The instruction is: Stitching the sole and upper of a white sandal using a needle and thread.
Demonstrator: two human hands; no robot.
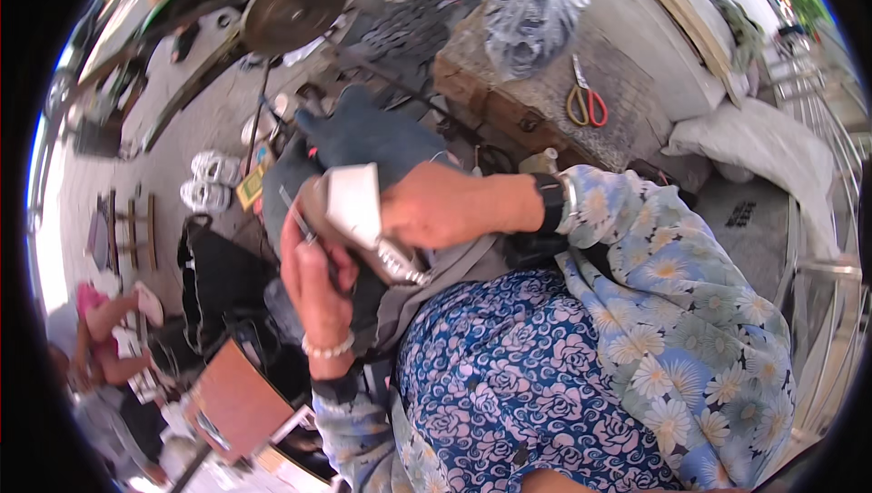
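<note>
In the head view, a smooth white-and-taupe shoe (352, 200) sits between the hands, just right of the left hand (320, 286), its long axis apparently slanting from far left to near right. The left grip is pinched around a slim metal tool (311, 240); the right hand (434, 209) seems closed on the shoe's right side, fingertips hidden. Soft blue-grey cloth (371, 134) lies beyond.
</note>
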